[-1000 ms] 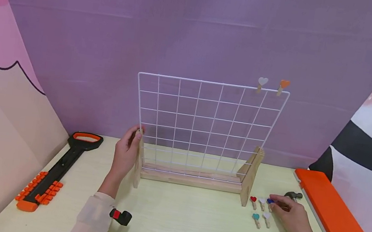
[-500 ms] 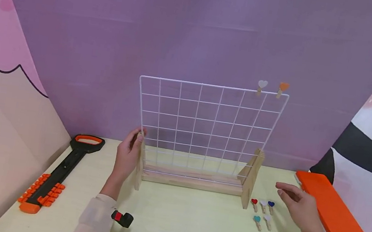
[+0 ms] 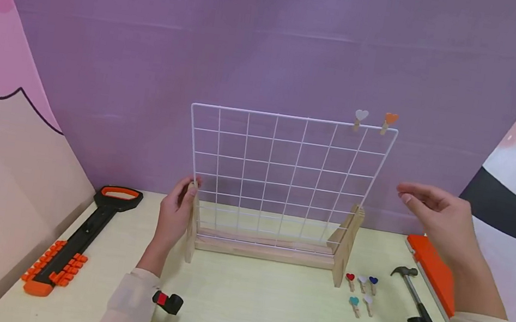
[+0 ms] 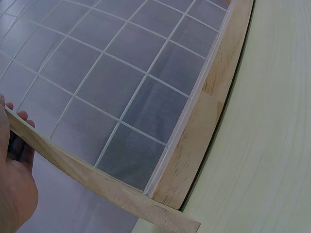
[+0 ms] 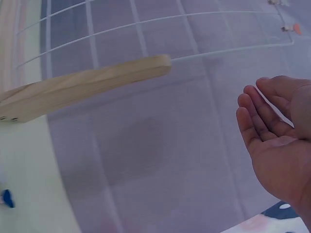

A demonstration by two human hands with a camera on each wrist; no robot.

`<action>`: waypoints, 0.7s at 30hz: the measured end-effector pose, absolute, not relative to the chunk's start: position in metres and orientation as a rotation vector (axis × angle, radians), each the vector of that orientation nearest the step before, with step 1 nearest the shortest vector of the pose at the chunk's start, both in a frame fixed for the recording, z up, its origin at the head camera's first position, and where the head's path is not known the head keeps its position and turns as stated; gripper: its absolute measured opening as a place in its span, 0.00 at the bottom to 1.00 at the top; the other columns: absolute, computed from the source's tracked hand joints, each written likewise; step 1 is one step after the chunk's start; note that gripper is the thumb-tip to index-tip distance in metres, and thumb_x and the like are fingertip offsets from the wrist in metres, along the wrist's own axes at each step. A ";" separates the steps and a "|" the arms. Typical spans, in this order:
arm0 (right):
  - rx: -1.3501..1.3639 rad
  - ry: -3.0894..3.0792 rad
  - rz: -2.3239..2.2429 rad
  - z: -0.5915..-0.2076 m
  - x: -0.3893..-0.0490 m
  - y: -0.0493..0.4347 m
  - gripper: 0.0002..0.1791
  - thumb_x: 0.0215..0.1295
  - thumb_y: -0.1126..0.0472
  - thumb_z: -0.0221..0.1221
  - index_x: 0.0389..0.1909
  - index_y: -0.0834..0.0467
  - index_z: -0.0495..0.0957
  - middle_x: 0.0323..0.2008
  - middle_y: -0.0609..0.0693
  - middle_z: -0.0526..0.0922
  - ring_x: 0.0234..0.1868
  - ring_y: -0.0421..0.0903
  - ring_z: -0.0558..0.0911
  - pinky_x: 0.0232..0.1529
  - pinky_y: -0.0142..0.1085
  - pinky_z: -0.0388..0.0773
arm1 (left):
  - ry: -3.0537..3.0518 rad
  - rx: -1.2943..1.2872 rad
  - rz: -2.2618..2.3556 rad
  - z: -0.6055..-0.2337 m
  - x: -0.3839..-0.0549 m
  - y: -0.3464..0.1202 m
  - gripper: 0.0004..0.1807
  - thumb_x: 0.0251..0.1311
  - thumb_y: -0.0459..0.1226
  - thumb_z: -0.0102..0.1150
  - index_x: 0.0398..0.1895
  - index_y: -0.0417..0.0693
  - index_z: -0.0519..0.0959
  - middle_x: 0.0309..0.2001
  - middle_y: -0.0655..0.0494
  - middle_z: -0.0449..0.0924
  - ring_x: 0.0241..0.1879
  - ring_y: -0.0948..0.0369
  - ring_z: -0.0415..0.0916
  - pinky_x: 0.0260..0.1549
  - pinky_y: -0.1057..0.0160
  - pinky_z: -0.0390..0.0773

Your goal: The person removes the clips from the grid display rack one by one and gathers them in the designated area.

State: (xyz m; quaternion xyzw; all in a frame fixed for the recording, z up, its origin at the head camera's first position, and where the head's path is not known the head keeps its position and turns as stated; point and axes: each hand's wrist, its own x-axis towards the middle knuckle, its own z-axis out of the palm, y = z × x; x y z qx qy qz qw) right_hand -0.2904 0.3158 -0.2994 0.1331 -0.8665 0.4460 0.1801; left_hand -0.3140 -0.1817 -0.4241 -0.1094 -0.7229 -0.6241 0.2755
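Note:
A white wire grid panel (image 3: pixel 282 164) stands upright in a wooden stand (image 3: pixel 265 251). My left hand (image 3: pixel 173 215) grips the stand's left upright near its top; in the left wrist view, fingers reach behind the wood. To the right of the grid, my right hand (image 3: pixel 443 220) hovers with fingers loosely bent, and nothing shows in it. In the right wrist view its palm (image 5: pixel 282 160) faces the camera. A white heart clothespin (image 3: pixel 360 117) and an orange heart clothespin (image 3: pixel 389 122) are clipped on the grid's top wire at the right.
Several heart clothespins, including a red one (image 3: pixel 350 281), a blue one (image 3: pixel 372 284) and a teal one (image 3: pixel 354 305), lie right of the stand. Beyond them are a hammer (image 3: pixel 413 287) and an orange case (image 3: pixel 431 268). A black-and-orange tool (image 3: pixel 89 231) lies at the left.
My right hand has left the blue clothespin and risen up and to the right, uncovering the hammer. The clothespins stay where they were. My left hand keeps its hold.

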 end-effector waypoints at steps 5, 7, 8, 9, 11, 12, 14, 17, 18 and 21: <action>0.362 -2.440 1.219 -0.266 -0.293 0.310 0.24 0.76 0.49 0.58 0.67 0.54 0.78 0.51 0.25 0.83 0.55 0.25 0.76 0.47 0.11 0.71 | -1.948 -0.300 -1.666 -0.423 -0.314 -0.182 0.22 0.80 0.41 0.48 0.70 0.40 0.73 0.66 0.40 0.78 0.69 0.51 0.74 0.64 0.81 0.69; 0.369 -2.424 1.221 -0.255 -0.295 0.307 0.23 0.76 0.49 0.59 0.67 0.53 0.78 0.50 0.25 0.83 0.54 0.27 0.77 0.47 0.11 0.71 | -1.951 -0.308 -1.665 -0.424 -0.314 -0.183 0.22 0.80 0.41 0.48 0.70 0.40 0.72 0.66 0.39 0.78 0.69 0.51 0.74 0.64 0.81 0.69; 0.373 -2.417 1.220 -0.250 -0.296 0.306 0.23 0.76 0.49 0.59 0.66 0.53 0.78 0.50 0.25 0.83 0.54 0.27 0.77 0.46 0.11 0.71 | -1.953 -0.309 -1.663 -0.424 -0.314 -0.183 0.22 0.80 0.41 0.48 0.70 0.40 0.72 0.66 0.39 0.78 0.69 0.51 0.74 0.64 0.81 0.69; 0.383 -2.406 1.225 -0.245 -0.297 0.304 0.23 0.76 0.50 0.59 0.66 0.53 0.78 0.50 0.25 0.83 0.54 0.27 0.77 0.47 0.11 0.71 | -1.954 -0.311 -1.662 -0.424 -0.314 -0.183 0.22 0.80 0.41 0.48 0.70 0.40 0.72 0.66 0.39 0.78 0.68 0.52 0.74 0.64 0.81 0.69; 0.399 -2.387 1.242 -0.235 -0.298 0.301 0.23 0.76 0.51 0.59 0.66 0.54 0.78 0.49 0.26 0.83 0.54 0.28 0.78 0.47 0.11 0.72 | -1.961 -0.309 -1.662 -0.425 -0.314 -0.184 0.22 0.80 0.41 0.48 0.70 0.41 0.72 0.66 0.39 0.78 0.68 0.53 0.74 0.64 0.80 0.69; 0.404 -2.379 1.243 -0.230 -0.299 0.299 0.22 0.76 0.51 0.60 0.66 0.54 0.79 0.49 0.26 0.83 0.53 0.28 0.78 0.47 0.11 0.72 | -1.963 -0.307 -1.660 -0.426 -0.314 -0.184 0.22 0.80 0.41 0.48 0.70 0.42 0.73 0.66 0.39 0.78 0.68 0.54 0.74 0.64 0.80 0.69; 0.424 -2.358 1.260 -0.220 -0.300 0.295 0.22 0.75 0.52 0.60 0.66 0.54 0.79 0.49 0.28 0.84 0.54 0.28 0.79 0.48 0.12 0.73 | -1.964 -0.306 -1.659 -0.426 -0.314 -0.184 0.21 0.80 0.41 0.48 0.70 0.42 0.73 0.66 0.40 0.78 0.68 0.54 0.74 0.64 0.80 0.69; 0.450 -2.330 1.285 -0.207 -0.301 0.288 0.21 0.74 0.54 0.61 0.65 0.54 0.80 0.49 0.30 0.85 0.54 0.29 0.79 0.49 0.13 0.74 | -1.958 -0.315 -1.664 -0.425 -0.314 -0.184 0.21 0.80 0.41 0.48 0.70 0.42 0.73 0.66 0.41 0.78 0.68 0.54 0.74 0.64 0.80 0.69; 0.458 -2.322 1.294 -0.203 -0.301 0.286 0.21 0.74 0.54 0.62 0.65 0.53 0.80 0.49 0.30 0.85 0.54 0.30 0.79 0.48 0.13 0.74 | -1.954 -0.318 -1.665 -0.425 -0.314 -0.184 0.21 0.80 0.40 0.48 0.70 0.42 0.73 0.66 0.40 0.78 0.68 0.54 0.74 0.64 0.80 0.69; 0.488 -2.294 1.334 -0.190 -0.302 0.280 0.21 0.72 0.56 0.64 0.64 0.55 0.81 0.49 0.32 0.85 0.54 0.31 0.80 0.49 0.14 0.74 | -1.947 -0.330 -1.672 -0.424 -0.314 -0.183 0.21 0.80 0.40 0.48 0.70 0.41 0.73 0.66 0.39 0.78 0.68 0.53 0.74 0.64 0.80 0.70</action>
